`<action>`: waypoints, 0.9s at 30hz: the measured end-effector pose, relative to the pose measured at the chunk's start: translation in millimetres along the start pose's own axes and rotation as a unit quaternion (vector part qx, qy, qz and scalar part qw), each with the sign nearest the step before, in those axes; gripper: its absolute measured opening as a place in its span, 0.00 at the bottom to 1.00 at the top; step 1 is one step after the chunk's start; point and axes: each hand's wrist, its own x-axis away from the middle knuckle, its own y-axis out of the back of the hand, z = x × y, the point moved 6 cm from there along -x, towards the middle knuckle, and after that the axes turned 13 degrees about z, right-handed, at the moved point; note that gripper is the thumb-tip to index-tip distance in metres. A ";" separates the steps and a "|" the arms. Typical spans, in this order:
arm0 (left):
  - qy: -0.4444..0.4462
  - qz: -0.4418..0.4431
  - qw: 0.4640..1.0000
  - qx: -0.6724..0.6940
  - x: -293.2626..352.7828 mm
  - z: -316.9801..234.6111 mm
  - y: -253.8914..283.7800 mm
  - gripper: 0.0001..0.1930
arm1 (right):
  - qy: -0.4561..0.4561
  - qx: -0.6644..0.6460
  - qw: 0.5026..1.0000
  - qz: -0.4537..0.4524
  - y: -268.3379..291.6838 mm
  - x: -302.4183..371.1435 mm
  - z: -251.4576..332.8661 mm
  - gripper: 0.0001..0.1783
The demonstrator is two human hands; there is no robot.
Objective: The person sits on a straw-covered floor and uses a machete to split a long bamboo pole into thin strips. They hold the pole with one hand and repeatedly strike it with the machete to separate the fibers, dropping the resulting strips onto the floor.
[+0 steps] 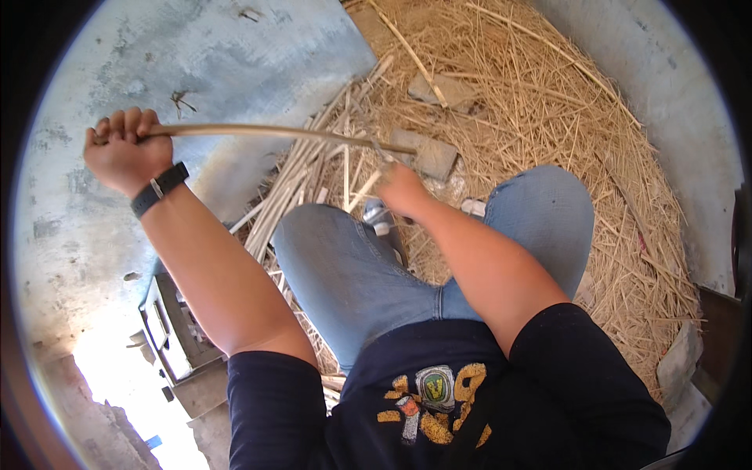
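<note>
My left hand (125, 153), with a black wristband, is raised at the left and closed round one end of a long bamboo strip (258, 131). The strip bows slightly and runs across to the right, its far end above a grey brick (435, 157) on the ground. Above and between my knees, my right hand (399, 190) is closed in a fist close to that far end. A thin, greyish, knife-like tool (377, 149) juts from this fist and crosses the strip. Its handle is hidden in my fingers.
Split pale strips (294, 188) lie in a pile beside my left knee. Loose shavings (533, 102) cover the ground ahead and to the right, with another block (442, 90) among them. Bluish walls (227, 55) stand on both sides. A boxy object (176, 333) is at the lower left.
</note>
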 end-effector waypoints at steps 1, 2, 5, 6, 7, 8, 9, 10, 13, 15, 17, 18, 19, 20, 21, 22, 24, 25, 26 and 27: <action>0.001 0.009 1.000 0.009 -0.1 -0.2 3.5 0.16 | -0.047 0.043 0.998 -0.002 10.1 -6.7 -20.3 0.26; 0.010 0.018 0.999 0.025 0.3 7.0 0.6 0.16 | -0.104 0.085 0.991 -0.009 20.6 -6.5 -30.5 0.25; -0.006 -0.006 1.000 0.011 -0.6 -0.3 -0.3 0.14 | -0.067 -0.005 0.997 0.032 9.1 -8.8 -10.3 0.25; -0.008 -0.012 1.000 0.003 2.5 0.3 6.4 0.14 | -0.048 -0.027 0.997 0.051 5.2 10.2 23.6 0.25; -0.006 -0.005 1.000 0.003 2.4 2.7 13.6 0.13 | -0.033 -0.053 0.996 0.066 0.4 31.0 55.1 0.25; -0.003 0.010 1.000 0.005 -3.2 4.3 18.6 0.13 | 0.067 -0.029 0.996 0.044 -7.0 34.0 72.3 0.25; -0.004 0.023 1.000 0.003 -6.7 3.8 20.8 0.12 | 0.170 -0.004 0.985 0.025 -13.4 36.2 86.8 0.25; -0.010 -0.005 1.000 -0.016 -5.0 3.5 18.6 0.12 | 0.157 -0.012 0.987 0.031 -15.9 33.5 81.3 0.25; -0.019 -0.076 0.995 -0.057 5.9 3.1 17.8 0.09 | 0.034 -0.098 0.995 0.010 -17.5 11.4 32.6 0.25; -0.022 -0.096 0.994 -0.053 4.1 3.5 18.6 0.08 | 0.017 0.131 0.991 -0.025 -7.0 -14.4 -29.0 0.24; -0.030 -0.128 0.989 -0.067 6.0 1.4 17.7 0.07 | -0.087 0.066 0.991 -0.073 7.1 -13.8 -61.3 0.25; -0.036 -0.127 0.988 -0.074 4.2 -1.2 16.3 0.08 | -0.068 0.032 0.995 -0.059 3.1 -18.9 -55.2 0.24; -0.039 -0.129 0.988 -0.077 4.7 -1.1 13.6 0.08 | -0.051 0.002 0.998 -0.047 1.4 -23.3 -49.5 0.24; -0.043 -0.137 0.986 -0.084 8.3 0.0 14.8 0.08 | -0.021 -0.006 0.999 -0.039 -4.1 -21.1 -38.3 0.22; -0.047 -0.135 0.985 -0.094 4.1 1.2 20.8 0.08 | 0.010 -0.014 0.999 -0.032 -8.3 -20.3 -25.8 0.20; -0.053 -0.148 0.982 -0.106 6.7 1.2 28.3 0.08 | 0.041 -0.012 0.999 -0.015 -16.0 -9.0 4.5 0.20; -0.062 -0.160 0.978 -0.123 5.2 2.6 26.2 0.07 | 0.116 0.017 0.993 -0.017 -16.9 6.6 47.5 0.19; -0.066 -0.159 0.978 -0.120 4.6 2.9 26.2 0.07 | 0.161 0.048 0.985 -0.028 -17.6 10.3 59.0 0.19; -0.067 -0.172 0.975 -0.126 3.5 2.9 28.0 0.08 | 0.206 0.079 0.975 -0.039 -17.6 14.7 66.2 0.19; -0.068 -0.186 0.971 -0.132 2.2 2.8 30.3 0.08 | 0.145 -0.002 0.989 0.028 -18.3 8.7 55.3 0.19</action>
